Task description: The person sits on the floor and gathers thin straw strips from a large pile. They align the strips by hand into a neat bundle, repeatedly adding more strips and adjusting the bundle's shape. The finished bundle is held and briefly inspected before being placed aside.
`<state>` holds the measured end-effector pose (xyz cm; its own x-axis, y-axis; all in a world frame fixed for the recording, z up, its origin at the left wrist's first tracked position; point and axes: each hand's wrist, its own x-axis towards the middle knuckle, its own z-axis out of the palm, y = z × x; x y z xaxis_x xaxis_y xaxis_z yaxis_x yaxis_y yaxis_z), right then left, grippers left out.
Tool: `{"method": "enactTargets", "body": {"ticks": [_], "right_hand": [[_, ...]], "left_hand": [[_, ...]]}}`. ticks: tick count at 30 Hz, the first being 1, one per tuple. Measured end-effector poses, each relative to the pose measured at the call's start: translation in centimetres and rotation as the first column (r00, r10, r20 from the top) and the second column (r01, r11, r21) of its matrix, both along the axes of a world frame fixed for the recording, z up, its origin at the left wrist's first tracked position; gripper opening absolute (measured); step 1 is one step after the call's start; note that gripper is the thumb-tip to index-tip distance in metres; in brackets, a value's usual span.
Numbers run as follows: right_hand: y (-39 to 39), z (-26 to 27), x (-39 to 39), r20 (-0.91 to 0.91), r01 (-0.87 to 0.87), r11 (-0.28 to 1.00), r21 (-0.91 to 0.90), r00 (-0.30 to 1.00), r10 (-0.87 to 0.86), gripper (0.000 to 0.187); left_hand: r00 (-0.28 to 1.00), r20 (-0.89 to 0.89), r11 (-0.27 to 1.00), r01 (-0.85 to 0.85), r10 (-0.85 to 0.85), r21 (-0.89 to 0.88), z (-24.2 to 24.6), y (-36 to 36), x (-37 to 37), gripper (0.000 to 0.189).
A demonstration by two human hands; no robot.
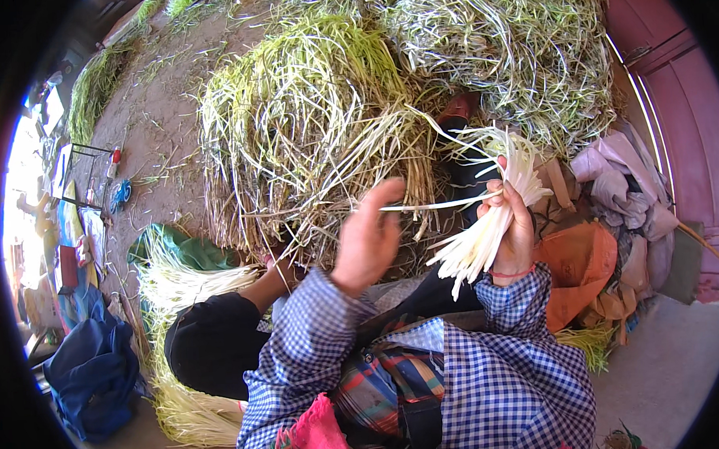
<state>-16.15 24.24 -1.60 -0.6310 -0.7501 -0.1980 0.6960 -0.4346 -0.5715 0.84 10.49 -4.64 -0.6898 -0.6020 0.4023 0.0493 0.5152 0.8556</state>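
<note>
My right hand (511, 225) is closed around a bundle of pale, whitish plant stalks (476, 241), their even ends fanned towards the lower left. One stalk sticks out leftward from this grip. My left hand (369, 239), blurred, is raised to the left of the bundle, thumb and fingers apart; the stray stalk's far end lies close to its fingers, and contact is unclear. Beyond both hands rises a large heap of yellow-green stalks (308, 119) with brownish lower ends. More pale stalks (189, 284) lie beside my bent knee at the left.
A second heap of stalks (508, 53) lies at the upper right. Near my right arm are an orange bag (575, 270) and crumpled pinkish sheeting (613, 174). At left are a green sheet (179, 248), a dark blue cloth (94, 373) and a thin metal frame (84, 175).
</note>
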Motion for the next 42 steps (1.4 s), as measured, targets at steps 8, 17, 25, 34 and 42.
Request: {"method": "enactTargets", "body": {"ticks": [8, 17, 25, 34, 42], "right_hand": [[1.7, 2.6, -5.0, 0.102, -0.036, 0.948, -0.318, 0.992, 0.071, 0.042], [-1.0, -1.6, 0.2, -0.383, 0.0, 0.942, 0.337, 0.913, 0.137, 0.052], [-2.1, -2.9, 1.8, -0.26, -0.097, 0.915, 0.392, 0.942, 0.212, 0.027], [0.4, -3.2, -3.0, -0.289, 0.178, 0.941, 0.288, 0.953, -0.091, 0.018], [2.5, -3.1, -7.1, -0.223, 0.348, 0.917, 0.192, 0.926, -0.305, 0.014]], "left_hand": [[0.891, 0.346, 0.953, 0.299, -0.296, 0.044, -1.5, 1.6, -0.1, 0.018], [0.971, 0.181, 0.896, 0.061, -0.155, 0.44, -2.3, 0.6, -0.4, 0.022], [0.836, 0.452, 0.941, 0.204, -0.31, 0.269, -1.2, 0.8, 1.0, 0.028], [0.97, 0.239, 0.83, -0.091, -0.051, 0.55, -5.5, -2.6, 6.0, 0.005], [0.668, 0.644, 0.887, -0.46, 0.373, -0.037, -7.5, -5.4, 9.8, 0.007]]}}
